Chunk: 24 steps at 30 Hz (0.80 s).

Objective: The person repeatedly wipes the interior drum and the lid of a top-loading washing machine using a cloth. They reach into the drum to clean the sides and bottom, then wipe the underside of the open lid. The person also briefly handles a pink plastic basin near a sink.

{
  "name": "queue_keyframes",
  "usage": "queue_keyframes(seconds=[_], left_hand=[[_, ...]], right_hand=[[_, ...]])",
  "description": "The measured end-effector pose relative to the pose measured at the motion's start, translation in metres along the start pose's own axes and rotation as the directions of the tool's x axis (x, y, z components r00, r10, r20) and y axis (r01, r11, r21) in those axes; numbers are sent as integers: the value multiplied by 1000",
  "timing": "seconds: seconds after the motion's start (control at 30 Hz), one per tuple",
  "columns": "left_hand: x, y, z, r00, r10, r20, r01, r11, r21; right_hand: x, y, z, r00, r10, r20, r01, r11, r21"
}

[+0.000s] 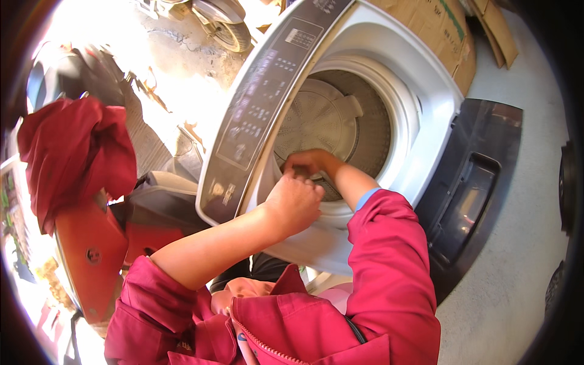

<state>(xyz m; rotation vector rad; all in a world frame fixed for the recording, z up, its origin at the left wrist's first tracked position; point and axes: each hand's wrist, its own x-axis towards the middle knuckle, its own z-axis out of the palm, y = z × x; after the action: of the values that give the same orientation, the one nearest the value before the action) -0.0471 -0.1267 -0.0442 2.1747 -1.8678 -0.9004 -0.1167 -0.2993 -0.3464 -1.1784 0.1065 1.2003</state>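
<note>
Both my hands are together over the opening of a top-loading washing machine point(388, 41), near its front rim. My left hand point(296, 198) is nearest the camera, fingers curled, its back towards me. Just beyond it, my right hand point(310, 162) reaches over the opening with bent fingers, slightly blurred. Between and under the hands is a small dark area; whether either hand grips something there cannot be told. Behind them the metal drum point(319, 118) shows its perforated bottom disc. The control panel point(255, 114) runs along the machine's left side, and the dark lid point(465, 191) stands raised at the right.
A dark red cloth point(77, 155) hangs over a red motor scooter point(91, 260) at the left. Cardboard boxes point(422, 27) stand behind the machine. Another two-wheeler's wheel point(230, 36) is at the top. A pale wall point(515, 255) lies beyond the lid.
</note>
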Motion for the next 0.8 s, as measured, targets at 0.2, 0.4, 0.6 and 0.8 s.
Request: queue_keyframes(seconds=[0.2, 0.4, 0.6, 0.8], left_hand=[[-91, 43, -48, 925, 3, -380, -121, 950, -288], [-157, 53, -24, 913, -151, -378, -128, 776, -618], [-167, 52, -8, 872, -150, -466, -198, 763, -616], [-165, 34, -10, 820, -258, -512, -91, 823, -560]], right_hand=[[-124, -236, 46, 922, 281, -265, -154, 897, 415], [-169, -395, 171, 921, -285, -267, 325, 939, 116], [-80, -428, 197, 444, -552, -706, 143, 822, -552], [-185, -441, 190, 648, -532, -545, 306, 837, -453]])
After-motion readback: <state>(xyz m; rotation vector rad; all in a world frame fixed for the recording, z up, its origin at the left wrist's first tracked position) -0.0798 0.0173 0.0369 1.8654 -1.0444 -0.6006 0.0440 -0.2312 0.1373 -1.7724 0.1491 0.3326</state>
